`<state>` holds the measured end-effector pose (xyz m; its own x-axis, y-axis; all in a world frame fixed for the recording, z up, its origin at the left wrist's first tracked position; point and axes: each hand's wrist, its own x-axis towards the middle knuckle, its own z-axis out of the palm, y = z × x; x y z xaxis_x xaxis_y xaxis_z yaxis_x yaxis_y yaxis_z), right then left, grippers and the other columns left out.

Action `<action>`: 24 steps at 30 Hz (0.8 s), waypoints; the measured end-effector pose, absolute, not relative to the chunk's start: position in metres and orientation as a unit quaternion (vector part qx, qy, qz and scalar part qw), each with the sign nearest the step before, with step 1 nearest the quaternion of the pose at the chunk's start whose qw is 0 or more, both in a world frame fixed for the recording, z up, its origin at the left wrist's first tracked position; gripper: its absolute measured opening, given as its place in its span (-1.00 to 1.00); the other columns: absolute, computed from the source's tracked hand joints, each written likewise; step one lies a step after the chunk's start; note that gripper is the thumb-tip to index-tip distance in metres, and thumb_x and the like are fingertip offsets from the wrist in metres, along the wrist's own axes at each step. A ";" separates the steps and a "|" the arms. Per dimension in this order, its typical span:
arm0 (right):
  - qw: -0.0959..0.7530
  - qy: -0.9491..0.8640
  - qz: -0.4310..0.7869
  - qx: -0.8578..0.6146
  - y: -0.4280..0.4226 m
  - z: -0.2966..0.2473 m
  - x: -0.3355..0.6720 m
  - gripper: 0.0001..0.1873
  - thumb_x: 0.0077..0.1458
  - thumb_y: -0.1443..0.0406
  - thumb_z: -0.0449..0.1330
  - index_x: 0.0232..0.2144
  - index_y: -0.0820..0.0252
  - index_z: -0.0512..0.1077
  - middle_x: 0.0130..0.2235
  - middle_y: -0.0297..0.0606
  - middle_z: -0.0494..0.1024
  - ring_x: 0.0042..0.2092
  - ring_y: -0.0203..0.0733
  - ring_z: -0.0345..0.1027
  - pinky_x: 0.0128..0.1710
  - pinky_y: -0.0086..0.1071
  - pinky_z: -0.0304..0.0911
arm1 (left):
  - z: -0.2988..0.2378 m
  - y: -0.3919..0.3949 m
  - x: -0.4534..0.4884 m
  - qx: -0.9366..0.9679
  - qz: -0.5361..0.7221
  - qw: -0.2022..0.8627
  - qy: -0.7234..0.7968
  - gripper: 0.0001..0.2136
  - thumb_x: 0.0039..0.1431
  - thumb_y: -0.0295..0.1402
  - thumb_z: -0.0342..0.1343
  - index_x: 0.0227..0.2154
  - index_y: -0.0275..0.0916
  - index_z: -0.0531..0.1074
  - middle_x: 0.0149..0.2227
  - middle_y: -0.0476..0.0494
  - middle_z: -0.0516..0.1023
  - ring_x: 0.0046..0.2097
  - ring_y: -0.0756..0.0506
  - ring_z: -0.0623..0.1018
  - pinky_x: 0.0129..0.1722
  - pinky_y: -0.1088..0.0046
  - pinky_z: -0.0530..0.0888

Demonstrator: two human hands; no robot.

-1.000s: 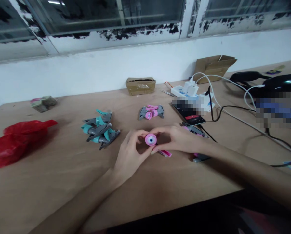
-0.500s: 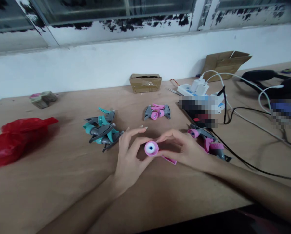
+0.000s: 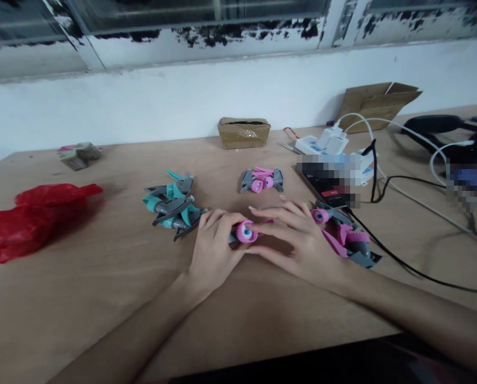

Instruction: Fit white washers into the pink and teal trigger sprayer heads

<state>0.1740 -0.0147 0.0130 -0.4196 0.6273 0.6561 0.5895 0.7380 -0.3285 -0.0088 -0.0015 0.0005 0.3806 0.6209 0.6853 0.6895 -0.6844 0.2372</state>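
Observation:
Near the table's front middle, my left hand [image 3: 216, 242] is closed around a small plastic part with a pink round cap [image 3: 246, 231]. The cap faces me and shows a white inside with a blue centre. A bit of grey-teal body shows by my left fingers; the rest is hidden. My right hand [image 3: 302, 240] has its fingers spread, the index fingertip touching the cap's face and the thumb just below it. A pink strip [image 3: 267, 221] sticks out behind the right fingers. Beside my left hand lies a pile of grey and teal parts [image 3: 172, 205].
Grey and pink parts lie behind my hands [image 3: 262, 180] and by my right wrist [image 3: 348, 237]. A red plastic bag [image 3: 42, 218] is at left. At the back stand a small cardboard box [image 3: 244, 133], a power strip [image 3: 310, 145] and a phone [image 3: 322, 184]; cables [image 3: 406, 272] cross the right side.
My right fingers have opened out from their pinch, and the index finger has moved onto the cap's face. The cap has tilted, and my left fingers have curled further around the part.

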 end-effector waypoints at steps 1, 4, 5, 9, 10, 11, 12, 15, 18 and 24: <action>0.398 -0.841 0.021 -0.367 -0.014 0.012 0.175 -0.77 0.05 0.17 0.20 -0.21 0.07 0.47 -0.06 -0.22 0.51 -0.05 -0.14 0.36 0.07 -0.07 0.07 | 0.001 -0.003 -0.008 -0.832 -0.386 0.037 -0.397 -0.83 0.11 -0.34 0.12 -0.26 -0.18 0.27 -0.30 -0.08 0.51 -0.24 -0.13 0.46 -0.19 0.28 0.33; 0.400 -0.831 0.051 -0.382 -0.011 0.012 0.179 -0.77 0.02 0.20 0.24 -0.21 0.08 0.46 -0.08 -0.24 0.52 -0.04 -0.15 0.37 0.12 -0.07 0.02 | 0.001 -0.007 -0.005 -0.840 -0.372 0.024 -0.395 -0.74 0.09 -0.33 0.14 -0.17 -0.20 0.27 -0.25 -0.11 0.49 -0.18 -0.16 0.43 -0.13 0.24 0.32; 0.402 -0.828 0.066 -0.386 -0.011 0.013 0.180 -0.76 0.01 0.21 0.25 -0.21 0.07 0.46 -0.08 -0.25 0.52 -0.03 -0.15 0.36 0.12 -0.07 0.02 | 0.001 -0.008 -0.005 -0.843 -0.369 0.022 -0.390 -0.73 0.09 -0.34 0.14 -0.15 -0.20 0.26 -0.25 -0.11 0.49 -0.17 -0.16 0.42 -0.12 0.24 0.32; 0.399 -0.821 0.110 -0.393 -0.013 0.015 0.181 -0.70 -0.03 0.18 0.27 -0.20 0.08 0.42 -0.06 -0.24 0.50 -0.01 -0.12 0.35 0.11 -0.06 0.03 | -0.001 -0.009 -0.004 -0.847 -0.382 0.009 -0.370 -0.78 0.14 -0.34 0.08 -0.15 -0.20 0.27 -0.26 -0.11 0.47 -0.18 -0.14 0.43 -0.15 0.26 0.34; 0.396 -0.823 0.110 -0.392 -0.013 0.015 0.181 -0.69 -0.03 0.16 0.27 -0.20 0.08 0.42 -0.05 -0.23 0.50 -0.01 -0.11 0.34 0.10 -0.06 0.03 | -0.002 -0.008 -0.004 -0.846 -0.386 0.007 -0.368 -0.80 0.16 -0.33 0.07 -0.16 -0.20 0.28 -0.26 -0.11 0.47 -0.19 -0.14 0.43 -0.16 0.26 0.35; 0.392 -0.826 0.107 -0.391 -0.013 0.014 0.181 -0.68 -0.02 0.14 0.26 -0.20 0.08 0.41 -0.05 -0.22 0.49 0.00 -0.11 0.33 0.10 -0.06 0.03 | -0.002 -0.008 -0.004 -0.844 -0.389 0.006 -0.369 -0.82 0.17 -0.32 0.06 -0.17 -0.19 0.28 -0.27 -0.11 0.47 -0.19 -0.14 0.43 -0.17 0.27 0.36; 0.389 -0.829 0.102 -0.389 -0.012 0.013 0.180 -0.67 -0.02 0.12 0.25 -0.20 0.09 0.40 -0.04 -0.22 0.49 0.00 -0.11 0.32 0.11 -0.06 0.02 | -0.003 -0.008 -0.003 -0.843 -0.390 0.005 -0.371 -0.83 0.17 -0.32 0.05 -0.17 -0.18 0.28 -0.27 -0.11 0.48 -0.19 -0.14 0.44 -0.18 0.27 0.36; 0.382 -0.835 0.088 -0.387 -0.011 0.011 0.180 -0.64 0.00 0.07 0.21 -0.18 0.11 0.38 -0.04 -0.21 0.48 0.01 -0.12 0.30 0.13 -0.07 -0.03 | -0.003 -0.007 -0.003 -0.840 -0.391 0.005 -0.376 -0.83 0.18 -0.30 0.04 -0.17 -0.16 0.28 -0.26 -0.11 0.48 -0.19 -0.14 0.45 -0.19 0.27 0.37; 0.375 -0.837 0.086 -0.389 -0.011 0.010 0.180 -0.61 0.02 0.05 0.19 -0.16 0.12 0.36 -0.04 -0.20 0.47 0.01 -0.11 0.29 0.13 -0.07 -0.04 | -0.003 -0.007 -0.003 -0.840 -0.387 0.004 -0.381 -0.81 0.18 -0.28 0.04 -0.16 -0.16 0.28 -0.26 -0.12 0.48 -0.18 -0.14 0.45 -0.19 0.27 0.38; 0.367 -0.835 0.087 -0.400 -0.010 0.014 0.182 -0.66 0.02 0.05 0.19 -0.22 0.12 0.35 0.01 -0.17 0.41 0.06 -0.10 0.23 0.14 -0.06 -0.07 | -0.002 -0.007 -0.002 -0.838 -0.382 -0.018 -0.390 -0.80 0.17 -0.28 0.06 -0.15 -0.17 0.31 -0.24 -0.11 0.49 -0.17 -0.14 0.44 -0.17 0.28 0.38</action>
